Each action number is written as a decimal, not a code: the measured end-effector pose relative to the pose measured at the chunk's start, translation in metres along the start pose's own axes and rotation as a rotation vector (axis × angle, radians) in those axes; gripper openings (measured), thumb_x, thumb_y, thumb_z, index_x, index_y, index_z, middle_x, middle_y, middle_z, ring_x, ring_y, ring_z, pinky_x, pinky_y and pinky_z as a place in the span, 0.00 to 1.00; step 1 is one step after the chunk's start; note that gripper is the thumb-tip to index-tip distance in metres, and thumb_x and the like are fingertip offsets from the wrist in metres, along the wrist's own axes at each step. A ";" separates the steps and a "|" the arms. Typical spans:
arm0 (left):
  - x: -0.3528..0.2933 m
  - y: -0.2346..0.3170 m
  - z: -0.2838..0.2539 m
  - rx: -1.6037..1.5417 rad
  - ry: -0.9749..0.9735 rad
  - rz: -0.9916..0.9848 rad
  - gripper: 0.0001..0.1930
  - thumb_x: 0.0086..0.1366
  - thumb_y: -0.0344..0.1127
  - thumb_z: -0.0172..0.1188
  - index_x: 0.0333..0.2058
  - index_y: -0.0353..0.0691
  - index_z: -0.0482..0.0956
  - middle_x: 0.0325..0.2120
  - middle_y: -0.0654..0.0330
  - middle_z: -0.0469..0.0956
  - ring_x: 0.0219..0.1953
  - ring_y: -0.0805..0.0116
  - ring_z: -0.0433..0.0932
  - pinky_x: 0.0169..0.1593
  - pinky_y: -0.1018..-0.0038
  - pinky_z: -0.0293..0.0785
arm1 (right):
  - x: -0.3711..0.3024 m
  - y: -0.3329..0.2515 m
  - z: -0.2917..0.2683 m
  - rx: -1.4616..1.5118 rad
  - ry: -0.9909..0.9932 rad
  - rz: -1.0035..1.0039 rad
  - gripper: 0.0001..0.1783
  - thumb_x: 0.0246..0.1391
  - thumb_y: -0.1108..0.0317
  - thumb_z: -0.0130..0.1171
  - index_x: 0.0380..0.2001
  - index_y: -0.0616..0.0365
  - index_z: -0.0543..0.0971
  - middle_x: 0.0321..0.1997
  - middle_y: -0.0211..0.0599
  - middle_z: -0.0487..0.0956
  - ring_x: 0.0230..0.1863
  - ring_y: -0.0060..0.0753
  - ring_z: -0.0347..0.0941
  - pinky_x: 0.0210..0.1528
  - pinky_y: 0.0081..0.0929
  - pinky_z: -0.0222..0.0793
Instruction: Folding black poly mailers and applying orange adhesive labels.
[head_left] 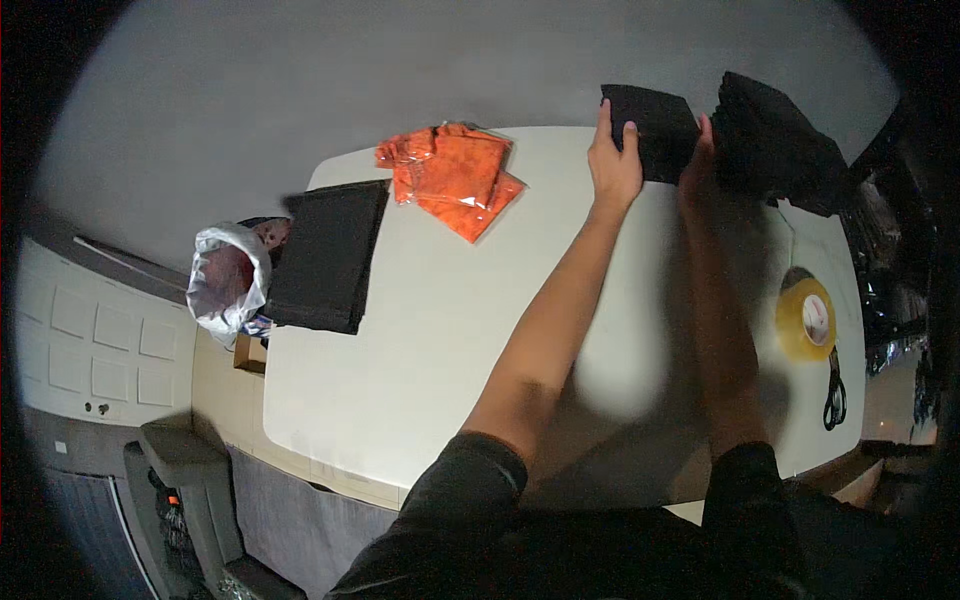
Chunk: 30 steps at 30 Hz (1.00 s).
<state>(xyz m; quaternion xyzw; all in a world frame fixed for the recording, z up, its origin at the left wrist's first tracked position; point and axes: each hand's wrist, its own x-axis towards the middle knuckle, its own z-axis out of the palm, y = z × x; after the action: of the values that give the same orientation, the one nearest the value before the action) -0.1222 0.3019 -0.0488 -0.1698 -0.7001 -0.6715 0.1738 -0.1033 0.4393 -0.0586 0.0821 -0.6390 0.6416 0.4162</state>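
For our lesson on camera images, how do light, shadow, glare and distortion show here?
Head view: the table bows at its edges, corners go black; head view: the right hand is dimmer than the left hand, shadow falls around the right forearm; head view: glints on the orange packets, little detail in the black stack between the hands.

On the table (450,400), the centre stack (655,135) is at the far edge, between your left hand (612,170) and right hand (697,175). The right stack (775,140) is just right of it. Left of your hands lie the packets (455,170); the left stack (325,255) lies farther left, beside the bag (258,275). Near the right edge, the scissors (834,380) lie before the tape roll (795,322).
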 end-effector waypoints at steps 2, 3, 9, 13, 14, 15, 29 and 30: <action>-0.002 0.006 -0.002 -0.002 -0.038 0.035 0.31 0.76 0.45 0.51 0.71 0.34 0.62 0.54 0.33 0.79 0.58 0.39 0.79 0.64 0.58 0.70 | 0.004 -0.001 0.017 -0.003 0.466 0.139 0.49 0.64 0.30 0.54 0.72 0.59 0.63 0.68 0.46 0.72 0.67 0.44 0.69 0.73 0.43 0.58; 0.001 0.006 -0.016 0.018 -0.064 0.062 0.32 0.77 0.46 0.51 0.72 0.35 0.60 0.55 0.32 0.78 0.59 0.38 0.78 0.64 0.57 0.70 | 0.000 -0.003 0.022 0.028 0.452 0.141 0.49 0.64 0.30 0.54 0.72 0.59 0.63 0.68 0.46 0.72 0.67 0.44 0.69 0.73 0.43 0.58; -0.012 0.014 -0.098 0.166 -0.176 0.076 0.34 0.76 0.49 0.52 0.72 0.34 0.59 0.58 0.32 0.75 0.64 0.36 0.73 0.69 0.57 0.66 | -0.008 0.008 -0.027 -0.178 -0.009 0.024 0.41 0.69 0.39 0.54 0.73 0.56 0.63 0.73 0.50 0.68 0.72 0.47 0.64 0.75 0.45 0.53; -0.041 0.016 -0.196 0.525 -0.367 0.579 0.30 0.73 0.44 0.57 0.69 0.36 0.65 0.62 0.39 0.74 0.67 0.41 0.71 0.70 0.58 0.68 | 0.002 0.040 -0.046 -0.427 0.080 -0.080 0.35 0.71 0.44 0.51 0.71 0.53 0.66 0.71 0.53 0.70 0.72 0.49 0.66 0.74 0.46 0.57; -0.052 0.024 -0.238 0.640 -0.454 0.580 0.29 0.73 0.41 0.57 0.68 0.37 0.67 0.64 0.41 0.73 0.68 0.44 0.70 0.70 0.58 0.68 | -0.003 0.038 -0.028 -0.394 0.088 -0.010 0.32 0.73 0.48 0.50 0.71 0.54 0.67 0.71 0.51 0.70 0.72 0.49 0.64 0.75 0.46 0.55; -0.063 0.033 -0.272 0.671 -0.448 0.534 0.27 0.72 0.39 0.57 0.66 0.37 0.70 0.63 0.43 0.74 0.67 0.45 0.72 0.69 0.58 0.70 | -0.006 0.035 -0.018 -0.378 0.101 0.053 0.29 0.75 0.51 0.49 0.70 0.55 0.68 0.72 0.49 0.69 0.73 0.48 0.63 0.76 0.46 0.53; -0.189 0.138 -0.459 0.975 -0.520 0.174 0.11 0.66 0.38 0.67 0.39 0.37 0.89 0.39 0.51 0.88 0.42 0.56 0.89 0.48 0.63 0.85 | 0.001 0.020 -0.030 -0.514 0.155 0.093 0.34 0.75 0.43 0.44 0.68 0.61 0.71 0.69 0.51 0.73 0.70 0.48 0.68 0.72 0.40 0.59; -0.182 0.140 -0.465 1.007 -0.366 0.140 0.12 0.66 0.41 0.68 0.33 0.36 0.90 0.33 0.49 0.88 0.32 0.56 0.88 0.41 0.64 0.84 | -0.003 0.019 -0.026 -0.513 0.150 0.111 0.33 0.77 0.45 0.42 0.69 0.62 0.70 0.69 0.51 0.73 0.70 0.47 0.68 0.73 0.40 0.58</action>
<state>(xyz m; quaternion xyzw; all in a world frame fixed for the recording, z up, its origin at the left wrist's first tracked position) 0.1112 -0.1577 0.0063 -0.2259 -0.9412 -0.1989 0.1532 -0.1024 0.4641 -0.0790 -0.1087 -0.7516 0.4849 0.4337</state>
